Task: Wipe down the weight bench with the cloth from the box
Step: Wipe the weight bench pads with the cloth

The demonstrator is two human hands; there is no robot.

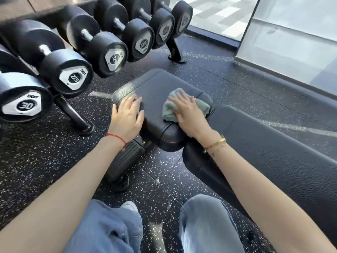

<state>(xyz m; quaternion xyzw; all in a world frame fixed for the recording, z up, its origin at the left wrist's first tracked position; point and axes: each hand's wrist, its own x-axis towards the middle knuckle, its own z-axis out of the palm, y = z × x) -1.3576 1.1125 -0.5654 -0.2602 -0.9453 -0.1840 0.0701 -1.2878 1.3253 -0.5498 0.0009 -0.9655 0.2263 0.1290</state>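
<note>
Both hands on weight bench (156, 84): right hand (187, 114) presses flat on cloth (202, 105), left hand (127, 115) open, bracing beside it. Mid-wipe; next sweep likely toward backrest pad behind right hand.

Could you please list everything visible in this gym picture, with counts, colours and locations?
Padded black weight bench seat: one, centre, under both hands.
Long black padded backrest: one, lower right, beside the seat.
Crumpled grey-green cloth: one, on the seat, under the right hand.
Black round-headed dumbbells with silver end plates: at least five in view, on the rack, upper left.
Black metal rack foot: one, upper centre, on the floor.
Black speckled rubber floor: all around.
Frosted glass wall: upper right.
Blue jeans: two legs, bottom.
Left hand: rests flat on the seat's left edge.
Right hand: presses the cloth.
</note>
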